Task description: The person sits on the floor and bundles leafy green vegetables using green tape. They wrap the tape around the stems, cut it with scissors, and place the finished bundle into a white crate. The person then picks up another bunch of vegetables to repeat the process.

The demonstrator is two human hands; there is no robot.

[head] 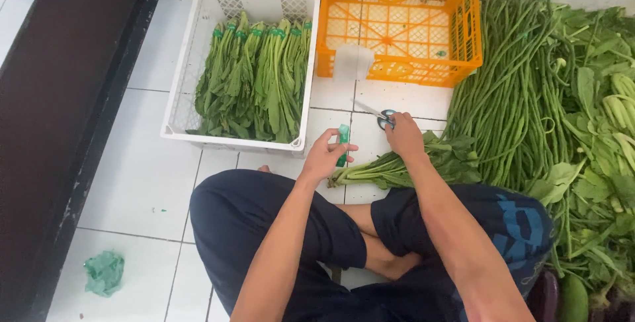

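Fingers of the left hand (324, 155) pinch a green tape strip (342, 143) upright above the stems of a leafy bunch (403, 166) lying on the tiled floor (142, 176) before the crossed legs. Right hand (403, 135) grips scissors (377, 114), blades parted. Tied bunches (254, 84) fill the white crate (182, 97); orange crate (400, 24) and long beans (516, 90) lie beyond.

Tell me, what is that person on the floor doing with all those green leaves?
A person sits cross-legged on the white tiled floor. The left hand pinches a strip of green tape over the stems of a bunch of leafy greens lying on the tiles. The right hand holds scissors. The white crate ahead already holds tied bunches, the orange crate is nearly empty, and long beans are piled to the right.
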